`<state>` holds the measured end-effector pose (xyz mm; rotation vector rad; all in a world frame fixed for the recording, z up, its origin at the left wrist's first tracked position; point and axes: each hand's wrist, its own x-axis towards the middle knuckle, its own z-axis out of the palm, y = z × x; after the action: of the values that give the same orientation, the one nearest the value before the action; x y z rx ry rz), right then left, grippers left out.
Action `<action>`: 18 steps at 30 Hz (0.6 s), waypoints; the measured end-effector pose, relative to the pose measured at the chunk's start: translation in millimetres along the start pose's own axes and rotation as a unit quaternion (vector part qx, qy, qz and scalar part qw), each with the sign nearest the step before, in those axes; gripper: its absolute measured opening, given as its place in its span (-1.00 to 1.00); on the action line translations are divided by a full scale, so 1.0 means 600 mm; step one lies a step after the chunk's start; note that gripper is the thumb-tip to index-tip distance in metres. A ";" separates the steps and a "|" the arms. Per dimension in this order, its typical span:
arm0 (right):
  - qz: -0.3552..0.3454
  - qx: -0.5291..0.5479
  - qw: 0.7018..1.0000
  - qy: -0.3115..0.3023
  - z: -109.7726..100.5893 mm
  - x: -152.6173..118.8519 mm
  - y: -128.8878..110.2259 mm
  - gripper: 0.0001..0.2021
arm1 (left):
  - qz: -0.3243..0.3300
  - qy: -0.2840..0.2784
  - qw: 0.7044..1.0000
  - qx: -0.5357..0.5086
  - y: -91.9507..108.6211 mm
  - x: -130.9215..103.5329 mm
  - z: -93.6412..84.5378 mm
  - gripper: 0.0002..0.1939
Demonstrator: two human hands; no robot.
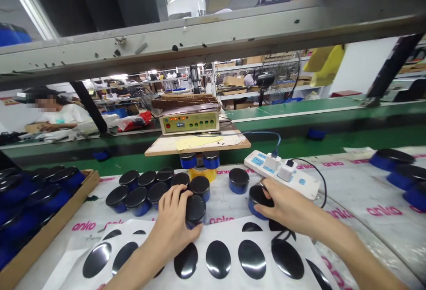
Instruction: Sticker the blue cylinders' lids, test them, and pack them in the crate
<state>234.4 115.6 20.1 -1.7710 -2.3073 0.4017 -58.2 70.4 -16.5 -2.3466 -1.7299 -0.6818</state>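
Black-lidded jar (195,210) gripped by left hand (173,223); right hand (282,208) fingers clenched on 2nd jar (257,197). Risk judged: knocking neighbour jars (156,190) w/ elbow.

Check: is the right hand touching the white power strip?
Apart. The head view shows the right hand resting on a blue puck, with bare table visible between its knuckles and the power strip.

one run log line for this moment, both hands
left hand: grips black-topped blue round puck | right hand: rests on second black-topped blue puck | below: white sheet of glossy black ovals
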 end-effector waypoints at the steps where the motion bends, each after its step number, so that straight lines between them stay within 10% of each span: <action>1: 0.014 -0.004 1.000 0.006 -0.001 0.002 0.006 -0.76 | 0.003 0.002 1.000 0.012 0.005 0.002 -0.002 -0.43; 9: 0.042 -0.006 0.998 0.051 0.008 0.023 0.024 -0.75 | 0.076 -0.181 0.976 -0.095 0.130 0.119 0.009 -0.34; 18: -0.007 0.021 0.999 0.045 -0.011 0.008 0.022 -0.85 | 0.157 -0.145 0.971 -0.107 0.153 0.232 0.070 -0.66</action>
<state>247.5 123.8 21.7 -1.7156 -2.2320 0.3576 71.1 177.1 20.6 -2.9079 -1.3840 -0.5139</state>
